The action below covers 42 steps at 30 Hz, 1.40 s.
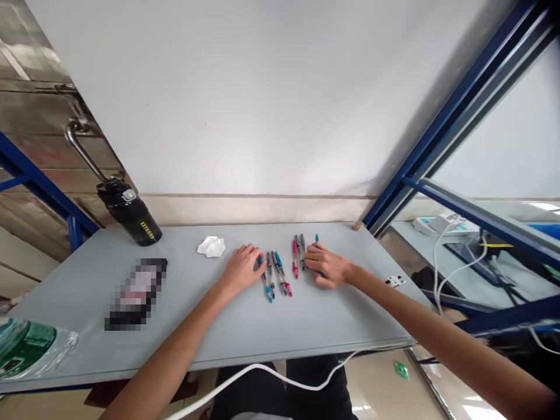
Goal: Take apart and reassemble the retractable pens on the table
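My left hand (243, 269) rests on the desk with its fingers bent and its thumb apart. That thumb touches the upper part of a blue pen (268, 290), the leftmost of a loose row. Beside it lie a black pen (270, 274) and a pen with a teal top and a pink tip (283, 274), among others. Farther right are a pink pen (294, 256) and two grey pens (301, 251). My right hand (327, 266) is closed over a teal pen (317, 238), whose end sticks out above the fingers; the rest is mostly hidden.
Crumpled white paper (211, 246) lies left of my left hand. A black bottle (129, 211), a pixelated dark object (137, 291) and a clear bottle with green (30, 348) stand or lie farther left. A white cable (258, 367) crosses the front; blue frame bars (450, 111) rise at right.
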Available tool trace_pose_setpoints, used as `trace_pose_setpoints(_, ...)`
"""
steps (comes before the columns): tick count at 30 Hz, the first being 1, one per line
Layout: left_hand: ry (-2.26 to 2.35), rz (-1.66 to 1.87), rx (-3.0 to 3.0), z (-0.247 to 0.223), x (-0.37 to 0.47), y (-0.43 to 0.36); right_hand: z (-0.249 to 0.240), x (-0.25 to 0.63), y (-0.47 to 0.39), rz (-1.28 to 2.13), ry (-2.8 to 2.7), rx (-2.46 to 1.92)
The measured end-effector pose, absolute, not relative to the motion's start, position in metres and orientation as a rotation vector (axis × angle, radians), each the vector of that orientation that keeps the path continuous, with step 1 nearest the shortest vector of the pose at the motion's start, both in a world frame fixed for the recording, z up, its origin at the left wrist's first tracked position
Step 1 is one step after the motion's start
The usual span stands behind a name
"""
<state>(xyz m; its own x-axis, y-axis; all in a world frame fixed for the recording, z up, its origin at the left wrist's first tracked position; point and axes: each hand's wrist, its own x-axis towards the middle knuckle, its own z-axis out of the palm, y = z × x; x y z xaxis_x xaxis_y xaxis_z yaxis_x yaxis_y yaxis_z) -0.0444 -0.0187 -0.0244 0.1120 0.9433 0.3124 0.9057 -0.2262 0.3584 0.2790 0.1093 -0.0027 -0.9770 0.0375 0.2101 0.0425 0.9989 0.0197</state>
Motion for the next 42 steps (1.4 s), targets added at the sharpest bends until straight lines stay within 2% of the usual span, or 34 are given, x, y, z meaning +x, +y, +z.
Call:
trace_pose_setpoints(4,1.908,0.733,2.246,-0.023,-0.044,-0.020,-0.008,0.274,0.126,0.015,-2.912,0.024)
trace_pose_setpoints(9,1.923,0.692,2.254,-0.021,-0.042,-0.021,-0.013,0.279,0.130,0.073,-2.836,-0.111)
trace_pose_setpoints(13,1.932,0.736,2.235,-0.019,-0.043,-0.021,-0.022,0.284,0.132,0.085,-2.647,-0.494)
trace_pose_setpoints(17,1.946,0.749,2.165,-0.014,-0.044,-0.023,-0.026,0.281,0.132,0.262,-2.494,-0.940)
trace_pose_setpoints(22,1.994,0.702,2.153,-0.011,-0.041,-0.025,-0.020,0.264,0.127,0.267,-2.492,-1.199)
trace_pose_setpoints(27,2.069,0.706,2.115,-0.015,-0.035,-0.024,-0.029,0.247,0.141,0.152,-2.409,-1.225)
trace_pose_setpoints(35,2.083,0.743,2.079,-0.015,-0.033,-0.025,-0.027,0.242,0.149,0.528,-2.436,-1.068)
trace_pose_setpoints(42,2.059,0.831,1.980,-0.011,-0.032,-0.024,-0.025,0.245,0.142,0.545,-2.405,-0.885)
